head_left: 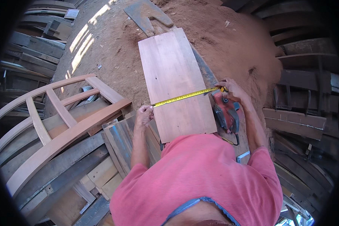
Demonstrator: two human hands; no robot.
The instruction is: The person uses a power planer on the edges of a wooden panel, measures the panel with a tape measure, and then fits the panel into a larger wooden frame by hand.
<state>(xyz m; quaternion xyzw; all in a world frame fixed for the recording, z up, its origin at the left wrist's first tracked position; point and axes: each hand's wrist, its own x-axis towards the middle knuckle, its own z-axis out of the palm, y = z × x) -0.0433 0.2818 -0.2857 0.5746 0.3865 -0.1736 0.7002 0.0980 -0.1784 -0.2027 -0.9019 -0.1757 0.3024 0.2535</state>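
A wide, pale reddish wooden panel (177, 67) lies in front of me. Across its width stretches a yellow tape measure (184, 96), its blade slanting up to the right. My left hand (144, 115) pinches the blade's end at the panel's left edge. Beyond the right edge, my right hand (229, 89) is closed round the tape's case, of which only a bit of yellow and black shows. Just below that hand sits a red and black power tool (225, 113), possibly an electric planer, close beside the panel.
To the left leans a curved wooden frame (60, 103) with slats, over stacked boards (64, 165). A grey notched plank (148, 15) extends past the panel's far end. Reddish sawdust (229, 45) covers the ground there. More timber (297, 124) is piled along the right.
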